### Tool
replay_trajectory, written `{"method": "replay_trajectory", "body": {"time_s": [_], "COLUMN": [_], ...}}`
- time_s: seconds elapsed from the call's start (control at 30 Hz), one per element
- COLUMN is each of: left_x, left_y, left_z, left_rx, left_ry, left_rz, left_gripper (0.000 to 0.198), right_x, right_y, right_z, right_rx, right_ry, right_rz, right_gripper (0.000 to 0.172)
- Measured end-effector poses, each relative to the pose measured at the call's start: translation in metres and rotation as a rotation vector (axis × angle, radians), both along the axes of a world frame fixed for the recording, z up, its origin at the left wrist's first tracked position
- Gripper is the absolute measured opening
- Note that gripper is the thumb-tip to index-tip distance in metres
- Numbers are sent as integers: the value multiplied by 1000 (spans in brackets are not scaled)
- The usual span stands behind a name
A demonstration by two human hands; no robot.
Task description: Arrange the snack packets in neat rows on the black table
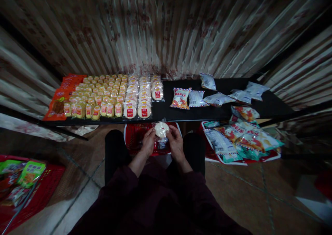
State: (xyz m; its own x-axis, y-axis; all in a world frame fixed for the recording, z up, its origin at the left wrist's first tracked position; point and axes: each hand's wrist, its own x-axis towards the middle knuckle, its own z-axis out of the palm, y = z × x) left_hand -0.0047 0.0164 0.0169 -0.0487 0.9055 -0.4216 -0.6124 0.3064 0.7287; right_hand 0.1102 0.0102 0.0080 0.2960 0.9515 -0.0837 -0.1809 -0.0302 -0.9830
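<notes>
Between my two hands is a round white cracker in a clear wrapper [162, 129], held over a red basket [135, 129] at my knees. My left hand [148, 141] pinches its left edge, and my right hand [175, 141] grips the right edge. Just beyond, on the black shelf [166, 115], overlapping rows of similar wrapped round crackers [144, 111] lie with red labels showing. To their left stand many small yellow wrapped cakes [110, 109] in rows. What lies at the bottom of the basket is partly hidden by my hands.
Orange packets [58, 103] lie at the shelf's left end. Snack bags [180, 98] are spread along its right half. A second basket heaped with snack bags [243, 138] stands at right, and a red basket of packets [52, 183] at far left. Pleated curtains [155, 31] hang behind.
</notes>
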Motion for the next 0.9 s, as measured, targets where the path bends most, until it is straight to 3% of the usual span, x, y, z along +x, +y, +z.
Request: {"method": "replay_trajectory", "body": {"time_s": [0.37,0.63,0.9], "left_x": [0,0,0], "left_y": [0,0,-2], "left_z": [7,13,18], "left_rx": [-11,-4,28], "left_ry": [3,19,39], "left_rz": [12,-30,-75], "left_gripper": [51,48,40], "right_x": [6,7,2], "right_y": [2,2,-2], "right_z": [-1,8,7], "right_rx": [13,197,211], "right_ry": [-330,-704,-680], "right_rz": [-42,-102,-2], "right_gripper": [36,21,30]}}
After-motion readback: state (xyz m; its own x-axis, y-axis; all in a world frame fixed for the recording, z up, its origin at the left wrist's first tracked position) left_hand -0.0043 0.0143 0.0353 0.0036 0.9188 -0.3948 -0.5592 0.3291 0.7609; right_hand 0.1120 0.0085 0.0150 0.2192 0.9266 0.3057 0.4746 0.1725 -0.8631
